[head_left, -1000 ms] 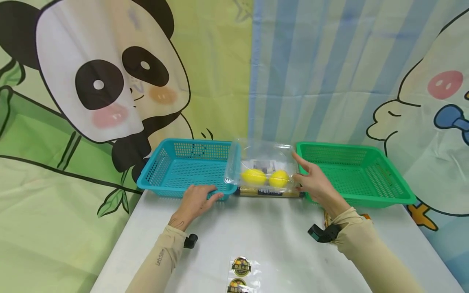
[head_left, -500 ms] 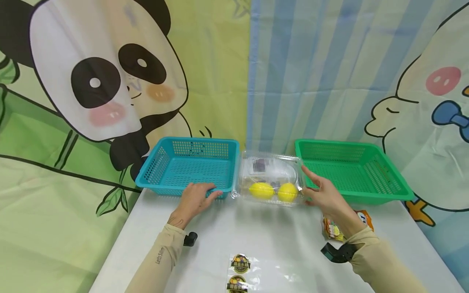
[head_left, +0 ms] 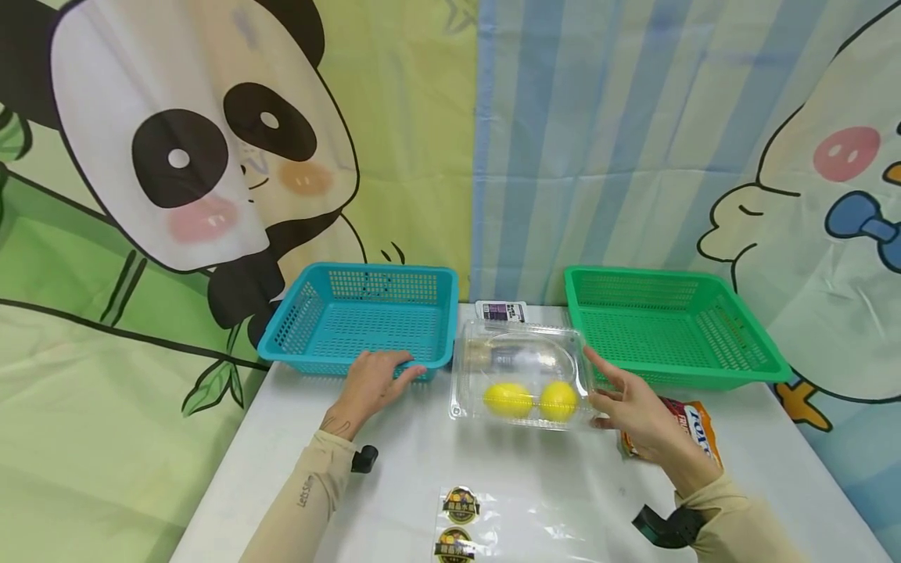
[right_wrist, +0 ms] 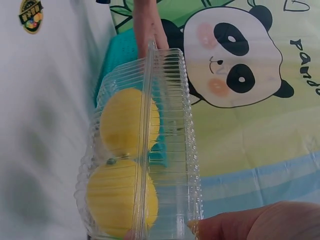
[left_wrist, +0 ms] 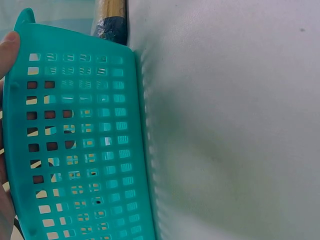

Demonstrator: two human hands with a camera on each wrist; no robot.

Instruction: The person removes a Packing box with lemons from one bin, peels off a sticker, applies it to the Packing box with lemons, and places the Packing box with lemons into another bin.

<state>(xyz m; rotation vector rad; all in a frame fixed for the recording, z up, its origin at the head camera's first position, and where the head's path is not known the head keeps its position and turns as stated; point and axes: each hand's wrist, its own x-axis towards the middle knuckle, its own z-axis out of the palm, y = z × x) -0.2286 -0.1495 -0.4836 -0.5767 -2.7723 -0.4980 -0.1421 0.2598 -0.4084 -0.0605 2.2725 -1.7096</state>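
Observation:
My right hand grips the right side of a clear plastic clamshell container, its lid down. Inside, along the near side, lie two yellow lemons. In the right wrist view the thumb presses the lid edge of the container, and the lower fingers are mostly hidden. The near rim of a blue perforated basket is held by my left hand, fingers over it and inside. Through the holes of the basket wall, the left wrist view shows parts of those fingers.
A green perforated basket stands at the back right. Nearer lies a red and orange snack bag, partly behind my right wrist. A sheet of round black-and-gold stickers lies in front. Behind the container are a small labelled packet and a wrapped roll.
The container with the lemons has come toward me and slightly right in my right hand, away from between the baskets. The packet behind it now shows. My left hand stays on the blue basket.

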